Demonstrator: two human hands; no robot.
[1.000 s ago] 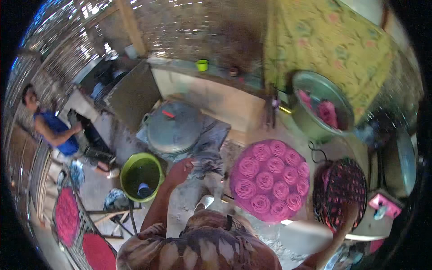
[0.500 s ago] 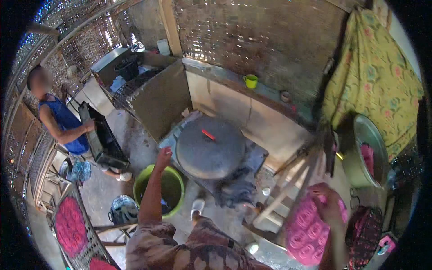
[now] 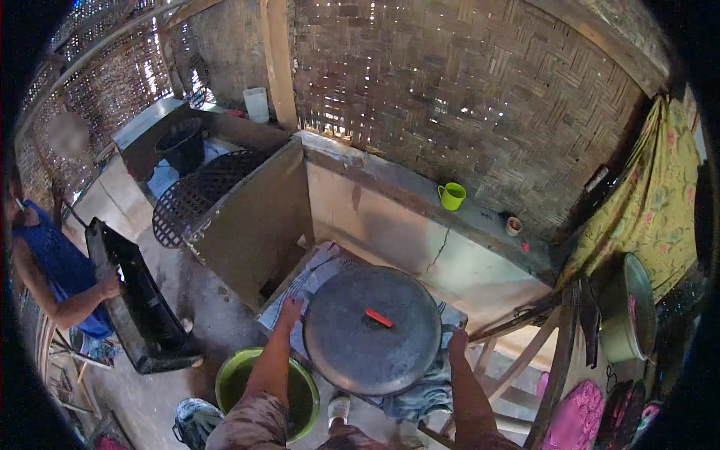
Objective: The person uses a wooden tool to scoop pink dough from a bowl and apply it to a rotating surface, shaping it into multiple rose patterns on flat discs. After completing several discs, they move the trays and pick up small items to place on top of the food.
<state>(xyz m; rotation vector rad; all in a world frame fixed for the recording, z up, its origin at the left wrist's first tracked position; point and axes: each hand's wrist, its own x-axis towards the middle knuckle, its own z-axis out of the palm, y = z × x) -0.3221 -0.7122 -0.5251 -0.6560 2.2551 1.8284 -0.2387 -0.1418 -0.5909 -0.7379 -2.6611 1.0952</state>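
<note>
In front of me stands a large, round grey metal pot [image 3: 405, 352] under a slightly domed lid with a red grip [image 3: 379, 318]. My left hand [image 3: 291, 309] is at the pot's left side, fingers closed at its handle. On the opposite side, my right hand [image 3: 456, 342] is closed at the right handle, which partly shows above it. Patterned pale cloth [image 3: 319, 271] lies beneath the pot's far left side. A crumpled blue-grey cloth [image 3: 416, 397] is beside its near right edge. What the pot contains is hidden by the lid.
A green basin [image 3: 225, 390] sits by my left forearm. At the left, a person in blue [image 3: 60, 270] holds a long black trough [image 3: 142, 307]. A green mug [image 3: 451, 196] stands on the wall ledge. A pink patterned cloth [image 3: 576, 420] and deep metal pot [image 3: 621, 330] are at right.
My right hand has left the pink cloth and reached the pot's right handle. My left hand has come down to the left handle. The view has shifted; the co-worker appears farther left.
</note>
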